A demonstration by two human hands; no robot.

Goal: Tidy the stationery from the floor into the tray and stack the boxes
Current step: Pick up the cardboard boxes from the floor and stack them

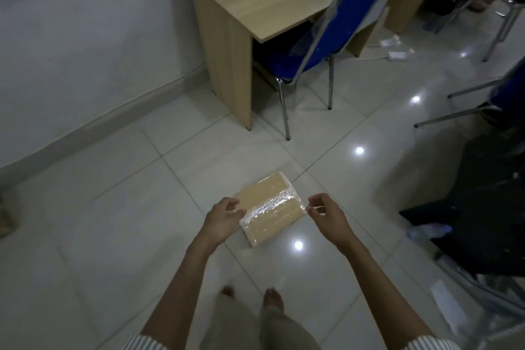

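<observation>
A tan box point(267, 207) wrapped in shiny clear plastic is in front of me above the white tiled floor point(136, 207). My left hand point(223, 220) grips its left edge, fingers curled, thumb against the wrap. My right hand point(325, 214) is at the box's right corner and pinches a thin pale stick point(316, 208) between thumb and fingertips. Whether the box rests on the floor or hangs in the air I cannot tell. No tray is in view.
A wooden desk point(255, 0) stands ahead against the wall, with a blue chair point(335, 28) pushed under it. A second chair point(500, 99) and a black bag point(483, 207) crowd the right side. Brown cardboard point(7, 219) pokes in at the left edge. My bare feet point(272, 297) are below.
</observation>
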